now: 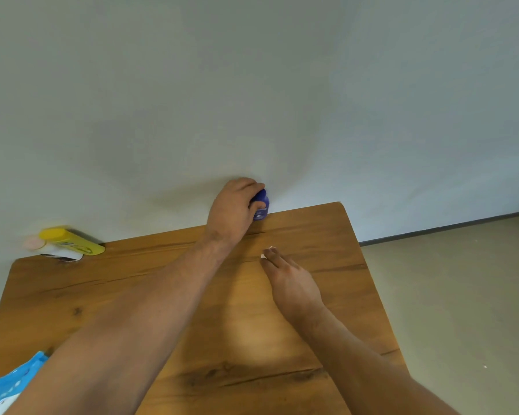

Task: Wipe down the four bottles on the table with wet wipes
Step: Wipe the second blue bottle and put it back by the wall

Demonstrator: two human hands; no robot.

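At the near left corner of the wooden table (102, 295), a blue pack of wet wipes (9, 384) with white print lies partly out of view, and the left forearm crosses just beside it. At the far left corner, close to the pale wall (252, 85), two bottles sit side by side and touching. One is a white bottle (57, 252) with a pink cap (34, 243), and behind it is a yellow bottle (72, 241) with a yellow cap. Both are blurred and slant to the left in this wide view, so I cannot tell whether they stand upright or lie down.

Further right, the left arm reaches across the tabletop to the far edge. There the left hand (231, 211) grips a small blue bottle (261, 206), with the fingers curled over its top and the thumb against its side. The bottle stands on the table's far edge against the wall, right of the middle, and the hand hides much of it.

To the right and nearer, well apart from the blue bottle, the right hand (291, 280) hovers low over the wood, back upward. Its fingers lie close together and fairly straight, pointing toward the far left. A scrap of white wipe (263, 256) peeks out at the fingertips, but the hand covers the rest. I cannot tell whether the fingers pinch it or only lie on it.

Past the table's right edge is a beige floor (462, 280).
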